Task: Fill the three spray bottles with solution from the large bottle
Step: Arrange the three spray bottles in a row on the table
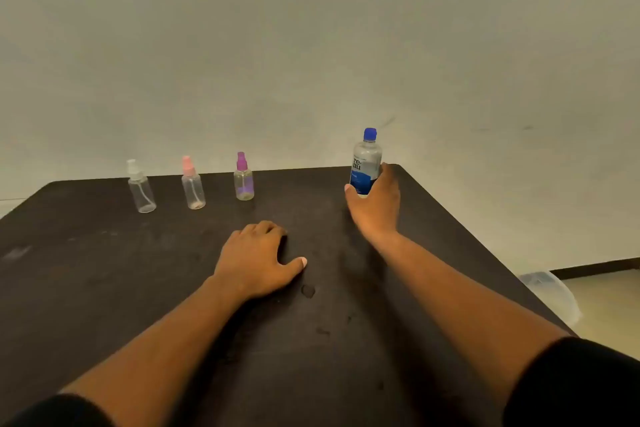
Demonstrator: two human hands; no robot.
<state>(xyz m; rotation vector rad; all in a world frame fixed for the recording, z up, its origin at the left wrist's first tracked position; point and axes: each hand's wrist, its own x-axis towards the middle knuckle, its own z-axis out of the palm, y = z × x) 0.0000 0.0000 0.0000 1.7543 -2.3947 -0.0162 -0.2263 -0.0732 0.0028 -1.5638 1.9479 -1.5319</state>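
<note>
The right hand (375,204) grips the lower part of the upright, capped large bottle (366,163) near the table's (104,288) far right corner, three capped spray bottles (194,185) standing in a row well to its left, while the left hand (258,260) rests on the table, fingers curled, holding nothing.

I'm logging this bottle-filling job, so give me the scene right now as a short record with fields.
surface: dark table
spray bottles: white-capped, pink-capped, purple-capped, upright in a row, caps on
large bottle: upright near the far right corner, blue cap on
right hand: grips the large bottle low down
left hand: rests on the table, holds nothing
filling: not started
</note>
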